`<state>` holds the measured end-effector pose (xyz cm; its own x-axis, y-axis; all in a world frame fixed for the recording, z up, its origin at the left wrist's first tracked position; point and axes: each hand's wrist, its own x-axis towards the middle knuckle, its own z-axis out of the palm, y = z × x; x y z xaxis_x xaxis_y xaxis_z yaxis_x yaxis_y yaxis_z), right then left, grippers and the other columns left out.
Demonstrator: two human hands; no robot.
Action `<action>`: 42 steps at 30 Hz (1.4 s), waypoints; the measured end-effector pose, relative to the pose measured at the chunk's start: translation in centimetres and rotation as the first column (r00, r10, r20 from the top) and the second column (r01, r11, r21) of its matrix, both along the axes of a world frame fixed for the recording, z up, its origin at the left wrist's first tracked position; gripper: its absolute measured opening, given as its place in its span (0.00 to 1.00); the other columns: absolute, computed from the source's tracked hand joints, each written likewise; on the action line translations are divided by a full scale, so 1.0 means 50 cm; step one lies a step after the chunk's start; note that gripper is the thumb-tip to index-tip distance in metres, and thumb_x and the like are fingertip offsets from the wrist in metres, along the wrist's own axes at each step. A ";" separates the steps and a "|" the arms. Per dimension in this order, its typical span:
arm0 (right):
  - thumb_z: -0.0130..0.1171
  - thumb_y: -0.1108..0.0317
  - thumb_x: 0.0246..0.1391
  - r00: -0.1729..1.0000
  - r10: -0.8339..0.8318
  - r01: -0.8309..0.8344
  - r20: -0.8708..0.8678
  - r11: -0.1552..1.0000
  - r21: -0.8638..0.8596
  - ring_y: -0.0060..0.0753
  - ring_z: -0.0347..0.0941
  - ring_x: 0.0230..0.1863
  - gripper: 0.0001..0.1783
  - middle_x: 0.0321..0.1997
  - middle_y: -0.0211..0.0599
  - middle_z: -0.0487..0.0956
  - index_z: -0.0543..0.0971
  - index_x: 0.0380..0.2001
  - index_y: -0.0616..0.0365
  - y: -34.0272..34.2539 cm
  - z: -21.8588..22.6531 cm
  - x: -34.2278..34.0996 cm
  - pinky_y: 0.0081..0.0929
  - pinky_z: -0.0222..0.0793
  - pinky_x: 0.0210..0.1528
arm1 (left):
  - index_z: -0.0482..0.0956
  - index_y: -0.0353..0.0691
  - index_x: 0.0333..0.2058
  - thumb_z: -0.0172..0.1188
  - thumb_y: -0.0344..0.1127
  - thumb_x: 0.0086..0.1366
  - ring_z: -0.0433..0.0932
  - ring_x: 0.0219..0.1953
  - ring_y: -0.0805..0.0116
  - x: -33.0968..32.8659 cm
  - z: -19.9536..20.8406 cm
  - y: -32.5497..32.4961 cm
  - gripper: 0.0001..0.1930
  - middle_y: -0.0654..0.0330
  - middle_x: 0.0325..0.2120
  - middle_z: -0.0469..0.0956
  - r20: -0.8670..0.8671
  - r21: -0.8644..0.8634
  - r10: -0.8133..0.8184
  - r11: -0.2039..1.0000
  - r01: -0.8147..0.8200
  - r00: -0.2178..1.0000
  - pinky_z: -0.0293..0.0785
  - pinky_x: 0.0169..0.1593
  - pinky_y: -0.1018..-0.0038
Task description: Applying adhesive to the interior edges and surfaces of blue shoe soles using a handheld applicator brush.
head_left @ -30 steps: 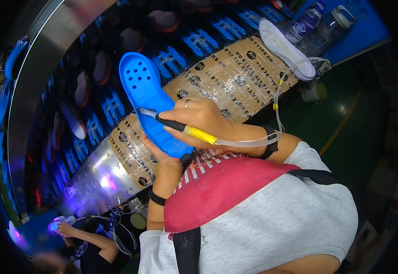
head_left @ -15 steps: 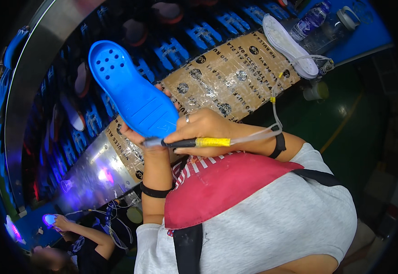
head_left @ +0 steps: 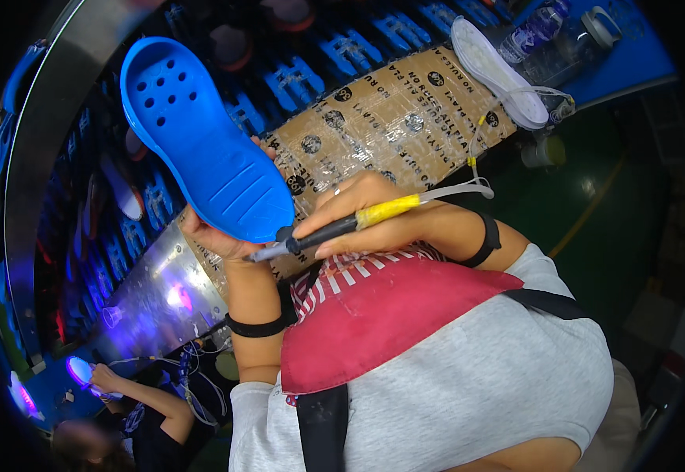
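Sole (head_left: 209,149), brush (head_left: 329,233) just past lower edge (head_left: 282,224), cardboard (head_left: 386,118) stretching rightward

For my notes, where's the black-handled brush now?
In the head view, the black-handled brush is near centre, held in the right hand below the ridged end of the blue sole, its tip near the left hand.

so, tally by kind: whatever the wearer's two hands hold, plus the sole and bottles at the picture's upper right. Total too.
Soles: 2 (blue sole in the left hand; white sole at upper right)
Tools: 1 (black-and-yellow tool in the right hand)
Bottles: 2 (purple-labelled bottle; clear bottle with a pale lid)
Total: 5
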<state>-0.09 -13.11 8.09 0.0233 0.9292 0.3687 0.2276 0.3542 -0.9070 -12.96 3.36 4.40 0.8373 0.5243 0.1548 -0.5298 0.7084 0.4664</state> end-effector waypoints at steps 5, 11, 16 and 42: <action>0.68 0.71 0.41 0.964 -0.194 0.184 0.180 0.980 0.071 0.28 0.74 0.25 0.17 0.26 0.36 0.78 0.80 0.39 0.57 -0.004 -0.012 0.007 0.23 0.68 0.28 | 0.52 0.36 0.61 0.57 0.56 0.47 0.64 0.54 0.37 -0.007 0.017 0.011 0.46 0.36 0.56 0.58 0.007 0.076 -0.040 0.996 0.040 0.999 0.68 0.53 0.47; 0.65 0.64 0.44 0.977 0.162 -0.145 0.138 0.981 -0.126 0.39 0.76 0.30 0.16 0.31 0.40 0.80 0.81 0.39 0.54 -0.012 0.003 0.018 0.28 0.70 0.35 | 0.51 0.34 0.61 0.57 0.58 0.47 0.66 0.51 0.35 -0.025 0.017 0.025 0.48 0.32 0.54 0.59 -0.084 0.201 -0.129 0.969 0.143 0.988 0.70 0.50 0.46; 0.68 0.68 0.41 0.950 -0.174 0.116 0.260 0.967 0.226 0.32 0.74 0.24 0.16 0.25 0.34 0.77 0.81 0.37 0.53 -0.003 -0.012 0.007 0.25 0.69 0.26 | 0.51 0.33 0.61 0.49 0.60 0.53 0.67 0.51 0.34 -0.019 0.032 0.020 0.45 0.30 0.53 0.60 -0.262 0.139 -0.128 0.976 0.169 0.956 0.70 0.50 0.49; 0.56 0.70 0.43 0.871 -0.056 -0.077 0.489 0.965 0.249 0.31 0.73 0.26 0.12 0.22 0.27 0.75 0.81 0.33 0.44 -0.004 -0.058 -0.024 0.26 0.68 0.27 | 0.74 0.31 0.45 0.56 0.46 0.58 0.80 0.36 0.61 -0.025 0.076 0.045 0.23 0.48 0.37 0.79 -0.773 -0.076 -0.311 0.911 0.405 0.553 0.78 0.40 0.70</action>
<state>-1.30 -13.31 5.17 -0.2308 0.8018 0.5512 0.6113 0.5602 -0.5590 -14.20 5.62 8.20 0.7883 0.1754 -0.5898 0.3334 0.6838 0.6491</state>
